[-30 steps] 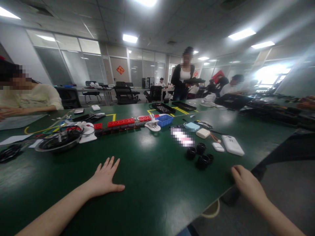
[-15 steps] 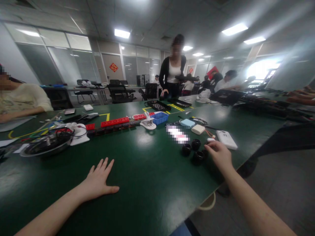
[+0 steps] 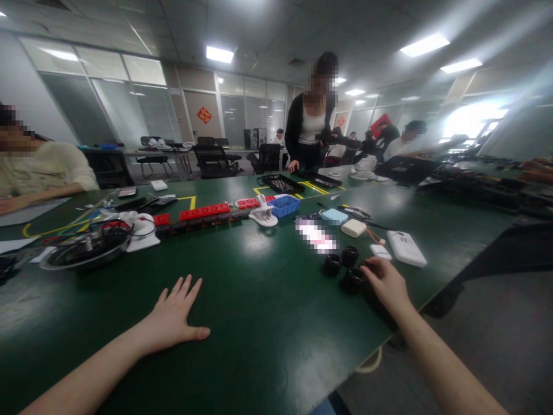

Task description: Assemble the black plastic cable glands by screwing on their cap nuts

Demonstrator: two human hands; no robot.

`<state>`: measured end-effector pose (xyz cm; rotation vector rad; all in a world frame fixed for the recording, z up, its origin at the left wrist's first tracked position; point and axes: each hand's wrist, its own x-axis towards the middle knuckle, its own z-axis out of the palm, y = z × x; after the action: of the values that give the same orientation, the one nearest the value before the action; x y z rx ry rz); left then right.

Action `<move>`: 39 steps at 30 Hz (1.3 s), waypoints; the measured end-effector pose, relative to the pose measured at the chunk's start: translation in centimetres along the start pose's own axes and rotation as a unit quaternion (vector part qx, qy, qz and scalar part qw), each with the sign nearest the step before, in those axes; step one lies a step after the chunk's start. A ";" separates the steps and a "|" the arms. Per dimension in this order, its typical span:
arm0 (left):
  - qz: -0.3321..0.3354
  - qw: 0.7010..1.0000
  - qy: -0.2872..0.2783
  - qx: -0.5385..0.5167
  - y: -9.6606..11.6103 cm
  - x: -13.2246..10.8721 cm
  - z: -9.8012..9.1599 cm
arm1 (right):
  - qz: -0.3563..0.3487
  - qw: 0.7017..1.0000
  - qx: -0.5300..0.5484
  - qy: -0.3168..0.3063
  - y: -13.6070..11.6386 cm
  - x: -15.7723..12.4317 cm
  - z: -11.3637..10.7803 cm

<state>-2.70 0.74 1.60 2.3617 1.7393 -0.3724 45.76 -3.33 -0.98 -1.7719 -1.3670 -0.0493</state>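
On the green table (image 3: pixel 259 323), my left hand (image 3: pixel 173 317) lies flat with its fingers spread, holding nothing. At the right, my right hand (image 3: pixel 386 282) has thumb and fingers pinched at a dark round piece, mostly hidden behind them; it looks like another of the small black jars. Three such jars stand close together just left of the fingertips: a left jar (image 3: pixel 332 264), a back jar (image 3: pixel 349 255) and a front jar (image 3: pixel 353 279). A small white case (image 3: pixel 381 252) lies just beyond the right hand, and a white power bank (image 3: pixel 406 248) to its right.
Behind the jars lie a blurred-out phone (image 3: pixel 315 235), a cream block (image 3: pixel 353 228) and a light-blue block (image 3: pixel 334 216). Farther left are a blue basket (image 3: pixel 284 206), red strips (image 3: pixel 204 211) and a metal bowl (image 3: pixel 82 259) with cables. A person (image 3: pixel 309 124) stands across the table.
The view has shifted slightly. The small white case shows more fully beyond my right hand, which stays pinched beside the jars. My left hand stays flat. The standing person leans farther over the table.
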 end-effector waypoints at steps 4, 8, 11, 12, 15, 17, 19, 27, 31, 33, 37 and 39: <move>-0.003 1.000 -0.005 -0.007 0.2 -0.2 -0.4 | -0.010 1.000 -0.008 -0.021 0.1 0.2 0.1; 0.003 1.000 0.007 -0.013 0.0 -0.1 -0.1 | -0.007 0.999 -0.008 -0.033 0.1 0.1 0.2; 0.007 1.000 0.017 -0.009 -0.5 0.2 0.5 | -0.001 0.999 -0.007 -0.037 0.1 -0.1 0.2; 0.009 1.000 0.018 -0.008 -0.6 0.4 0.7 | 0.000 0.999 -0.008 -0.035 0.1 -0.1 0.2; 0.012 1.000 0.020 -0.005 -1.0 0.7 1.2 | 0.002 1.000 -0.009 -0.028 0.0 -0.2 0.2; 0.014 1.000 0.024 -0.005 -1.2 0.8 1.3 | 0.004 1.000 -0.009 -0.024 0.0 -0.2 0.1; 0.014 1.000 0.024 -0.006 -1.2 0.8 1.3 | 0.008 1.000 -0.009 -0.019 0.0 -0.2 0.1; 0.012 1.000 0.011 -0.004 -1.0 0.6 1.1 | 0.029 1.000 -0.007 -0.009 0.0 -0.2 0.1; 0.012 1.000 0.012 -0.001 -1.3 0.9 1.4 | 0.042 0.999 -0.005 -0.013 0.0 -0.1 0.1; 0.015 1.000 0.016 -0.001 -1.5 1.0 1.5 | 0.049 0.999 -0.004 -0.016 -0.1 -0.1 0.1; 0.010 1.000 0.016 -0.001 -1.3 0.8 1.3 | 0.062 0.998 0.001 -0.019 -0.1 0.0 0.1; 0.006 1.000 0.009 -0.002 -1.0 0.7 1.0 | 0.069 0.997 0.008 -0.022 0.0 0.0 0.0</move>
<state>-3.60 1.36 0.39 2.3789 1.7302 -0.3458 45.74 -3.28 -0.97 -1.8605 -1.2680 0.0756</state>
